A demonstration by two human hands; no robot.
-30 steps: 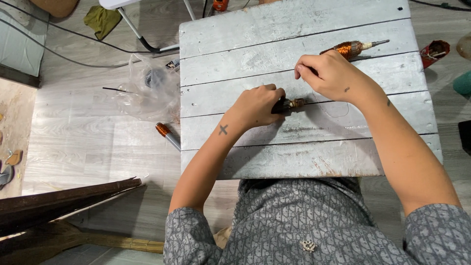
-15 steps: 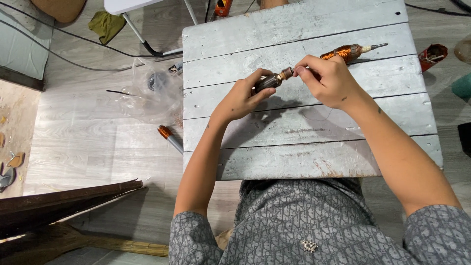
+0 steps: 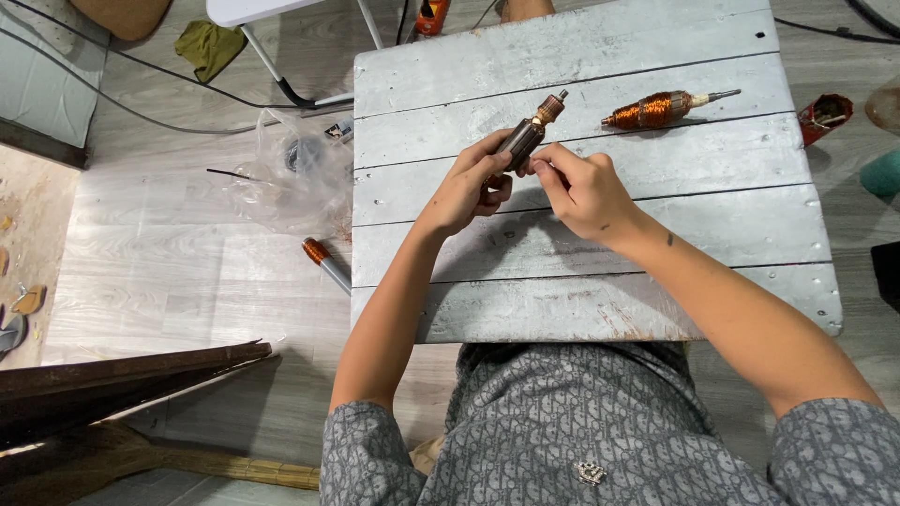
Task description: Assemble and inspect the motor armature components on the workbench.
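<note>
Hands worked above grey plank table [image 3: 600, 281]: left hand [image 3: 464, 187] clenched around dark motor armature [image 3: 527, 136], held tilted off the boards; right hand [image 3: 583, 192] pinched at its lower end. Risk judged: pinch slipping, armature dropping onto the planks, windings nicked.
</note>
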